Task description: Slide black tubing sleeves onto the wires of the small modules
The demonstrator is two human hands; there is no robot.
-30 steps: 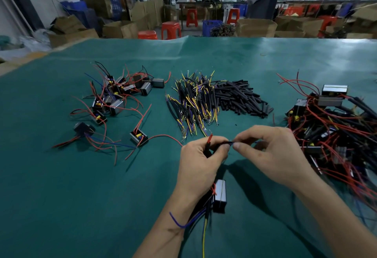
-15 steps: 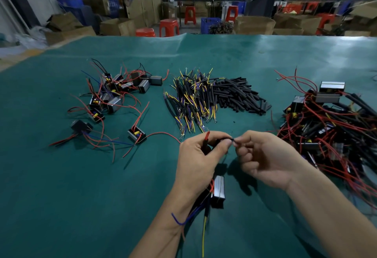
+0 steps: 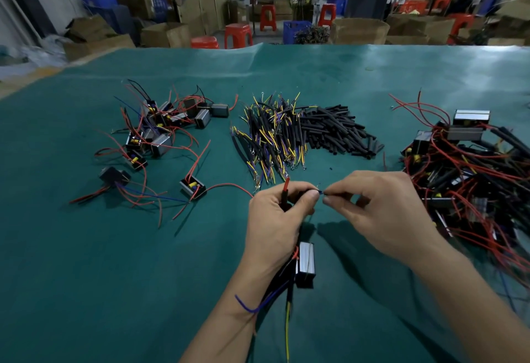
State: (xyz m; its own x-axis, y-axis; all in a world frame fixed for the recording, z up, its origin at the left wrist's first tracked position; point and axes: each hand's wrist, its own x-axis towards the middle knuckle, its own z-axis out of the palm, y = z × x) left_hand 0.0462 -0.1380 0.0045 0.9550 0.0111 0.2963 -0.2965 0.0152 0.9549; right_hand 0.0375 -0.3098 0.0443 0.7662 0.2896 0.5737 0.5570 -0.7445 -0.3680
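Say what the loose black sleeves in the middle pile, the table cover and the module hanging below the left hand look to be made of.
Loose black sleeves: matte black flexible tubing, probably plastic or rubber; short cut lengths, no shine.
Table cover: green sheet, likely vinyl or coated cloth; faint sheen and ripples at the far edge.
Module: black, apparently plastic body with a bright silvery face, possibly metal; it reflects light.

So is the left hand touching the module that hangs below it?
Cannot tell. In the head view the module hangs beside the left hand's wrist, and whether they touch is not plain.
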